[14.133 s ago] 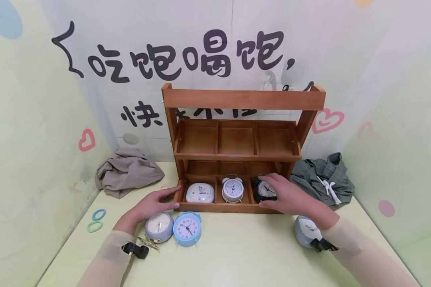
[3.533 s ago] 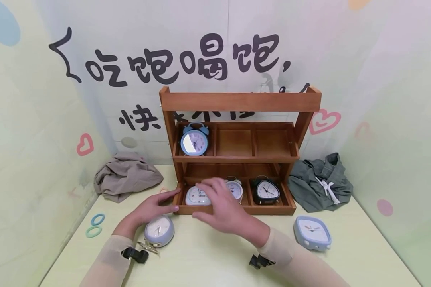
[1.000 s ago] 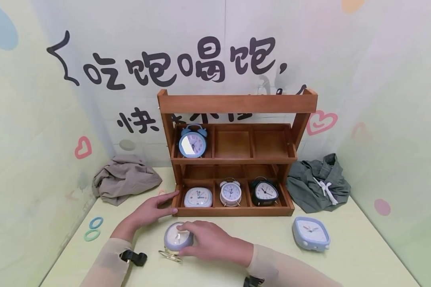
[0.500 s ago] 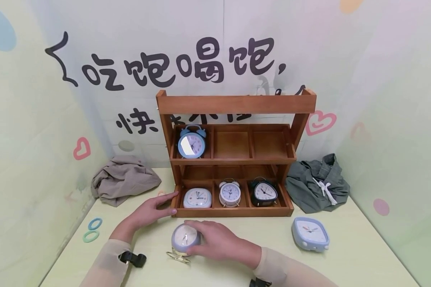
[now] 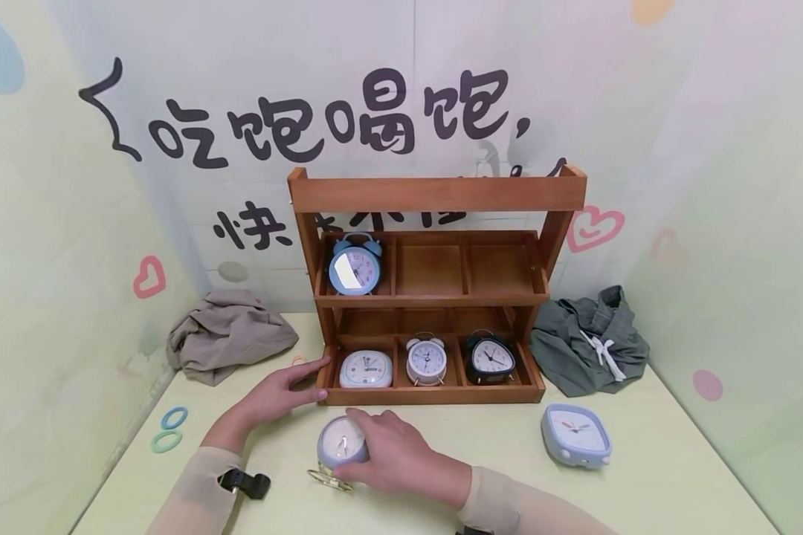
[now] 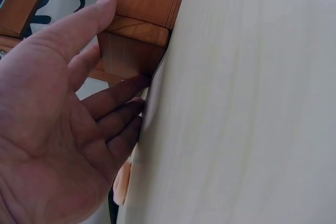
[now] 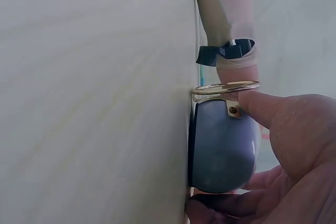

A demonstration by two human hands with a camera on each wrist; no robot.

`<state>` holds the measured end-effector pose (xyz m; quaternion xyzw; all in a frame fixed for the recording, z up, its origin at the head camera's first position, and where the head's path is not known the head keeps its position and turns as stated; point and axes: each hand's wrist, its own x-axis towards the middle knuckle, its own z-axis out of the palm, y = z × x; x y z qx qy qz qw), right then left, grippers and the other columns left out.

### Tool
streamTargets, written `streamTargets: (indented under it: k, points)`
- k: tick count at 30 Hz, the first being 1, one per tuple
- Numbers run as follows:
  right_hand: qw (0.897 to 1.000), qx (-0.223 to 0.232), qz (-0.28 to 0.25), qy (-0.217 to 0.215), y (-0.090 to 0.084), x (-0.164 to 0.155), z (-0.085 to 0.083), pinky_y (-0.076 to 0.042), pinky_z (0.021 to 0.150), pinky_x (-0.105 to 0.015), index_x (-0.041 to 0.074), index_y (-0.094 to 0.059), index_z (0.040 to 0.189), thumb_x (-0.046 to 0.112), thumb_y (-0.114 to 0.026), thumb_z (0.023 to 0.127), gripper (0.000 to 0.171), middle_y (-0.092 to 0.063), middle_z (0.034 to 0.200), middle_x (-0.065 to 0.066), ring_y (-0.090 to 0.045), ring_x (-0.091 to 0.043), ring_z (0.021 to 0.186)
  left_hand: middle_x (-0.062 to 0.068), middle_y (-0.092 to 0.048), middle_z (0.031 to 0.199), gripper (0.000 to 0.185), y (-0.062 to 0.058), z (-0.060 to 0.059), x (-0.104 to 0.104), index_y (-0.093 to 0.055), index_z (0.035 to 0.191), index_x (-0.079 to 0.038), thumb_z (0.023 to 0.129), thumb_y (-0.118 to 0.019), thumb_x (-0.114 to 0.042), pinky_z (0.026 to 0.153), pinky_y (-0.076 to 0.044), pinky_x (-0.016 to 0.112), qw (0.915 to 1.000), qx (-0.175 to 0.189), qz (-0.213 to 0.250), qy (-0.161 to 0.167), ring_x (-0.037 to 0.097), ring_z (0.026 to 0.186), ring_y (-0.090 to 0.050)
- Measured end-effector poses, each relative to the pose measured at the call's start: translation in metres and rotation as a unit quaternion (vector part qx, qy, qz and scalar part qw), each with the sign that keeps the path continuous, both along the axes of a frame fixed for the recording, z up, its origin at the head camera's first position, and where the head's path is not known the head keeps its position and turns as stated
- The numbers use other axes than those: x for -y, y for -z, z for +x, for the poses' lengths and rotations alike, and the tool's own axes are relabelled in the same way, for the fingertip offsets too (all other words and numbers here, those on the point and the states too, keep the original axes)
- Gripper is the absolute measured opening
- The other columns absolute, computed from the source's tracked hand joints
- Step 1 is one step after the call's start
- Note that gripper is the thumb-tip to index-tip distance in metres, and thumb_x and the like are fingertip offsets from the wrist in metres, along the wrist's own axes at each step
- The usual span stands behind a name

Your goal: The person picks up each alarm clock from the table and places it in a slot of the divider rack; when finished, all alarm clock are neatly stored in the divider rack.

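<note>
My right hand (image 5: 381, 452) grips a round grey-blue alarm clock (image 5: 340, 443) with a gold wire handle (image 5: 328, 479) on the table, in front of the wooden shelf (image 5: 435, 297). From the right wrist view, thumb and fingers wrap the grey clock (image 7: 220, 153) and its gold handle (image 7: 226, 88). My left hand (image 5: 277, 391) lies flat with straight fingers against the shelf's lower left corner (image 6: 134, 45). The bottom row holds a white square clock (image 5: 365, 368), a white twin-bell clock (image 5: 426, 360) and a black clock (image 5: 489, 358). A blue twin-bell clock (image 5: 353, 265) stands top left.
A light blue square clock (image 5: 575, 435) lies on the table (image 5: 495, 453) at the right. A beige cloth (image 5: 227, 334) sits left of the shelf, a green garment (image 5: 589, 342) right of it. Two hair rings (image 5: 169, 429) lie at the far left. Walls enclose three sides.
My right hand took hold of the grey round clock and tipped it up, shifting it slightly right. Left hand stays against the shelf corner.
</note>
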<state>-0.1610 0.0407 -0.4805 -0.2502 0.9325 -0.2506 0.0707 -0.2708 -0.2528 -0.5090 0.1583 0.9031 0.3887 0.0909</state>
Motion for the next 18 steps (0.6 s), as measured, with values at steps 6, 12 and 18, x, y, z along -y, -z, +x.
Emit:
streamTargets:
  k: [6, 12, 18]
  points:
    - [1.000, -0.013, 0.001, 0.005, 0.003, 0.003, -0.005, -0.058, 0.091, -0.036, 0.014, -0.058, 0.159, 0.067, -0.093, 0.083, 0.099, -0.073, 0.136, 0.005, -0.063, -0.018, 0.115, 0.012, -0.047, 0.173, 0.074, -0.001, -0.001, -0.001, -0.056, 0.165, -0.039, 0.098, -0.080, -0.061, 0.129, -0.029, 0.071, 1.0000, 0.003, 0.002, -0.004, 0.044, 0.163, -0.035]
    - [1.000, 0.004, -0.012, 0.009, 0.005, 0.001, -0.008, -0.057, 0.090, -0.035, 0.016, -0.064, 0.154, 0.064, -0.096, 0.080, 0.094, -0.074, 0.127, 0.009, -0.063, -0.013, 0.110, 0.013, -0.047, 0.173, 0.074, 0.002, -0.002, 0.000, -0.056, 0.166, -0.037, 0.099, -0.080, -0.059, 0.129, -0.028, 0.072, 1.0000, 0.006, 0.007, -0.001, 0.045, 0.163, -0.034]
    - [1.000, 0.000, -0.031, 0.005, 0.005, -0.007, -0.013, -0.057, 0.088, -0.033, 0.016, -0.070, 0.143, 0.061, -0.098, 0.077, 0.085, -0.074, 0.116, 0.010, -0.065, -0.009, 0.104, 0.010, -0.049, 0.172, 0.074, 0.003, 0.000, 0.001, -0.056, 0.165, -0.036, 0.099, -0.081, -0.058, 0.129, -0.029, 0.070, 0.9999, 0.002, 0.014, 0.002, 0.043, 0.163, -0.035]
